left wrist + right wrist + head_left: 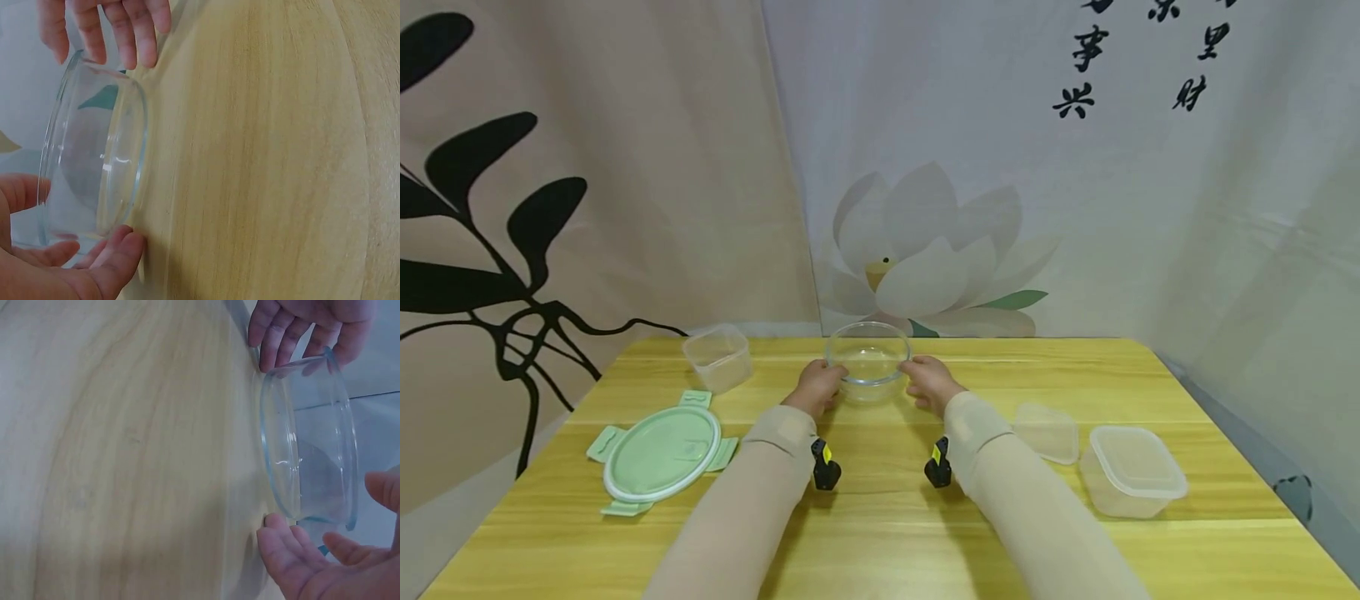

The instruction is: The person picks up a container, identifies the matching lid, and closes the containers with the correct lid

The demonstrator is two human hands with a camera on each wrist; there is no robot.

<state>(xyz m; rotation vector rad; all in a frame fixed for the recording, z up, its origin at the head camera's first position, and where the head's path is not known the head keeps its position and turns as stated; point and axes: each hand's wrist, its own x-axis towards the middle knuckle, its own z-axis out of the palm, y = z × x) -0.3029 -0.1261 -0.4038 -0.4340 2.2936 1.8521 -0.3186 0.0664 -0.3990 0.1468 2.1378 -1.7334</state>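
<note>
A clear round glass bowl (868, 354) is at the far middle of the wooden table, held low between both hands. My left hand (817, 387) grips its left side, thumb over the rim and fingers along the outer wall near the base. On the opposite side my right hand (931, 382) has its thumb at the rim in the head view, fingers beside the lower wall. Through the glass in the left wrist view (81, 150), nothing shows inside the bowl. The right hand's fingertips (275, 522) sit close to the bowl's bottom edge in the right wrist view.
A round green lid (662, 454) with flip-out clips lies on the left. Behind it stands an open translucent plastic container (718, 358). At right are a loose translucent lid (1047, 433) and a lidded square container (1133, 472). A printed curtain (970, 167) hangs behind the table.
</note>
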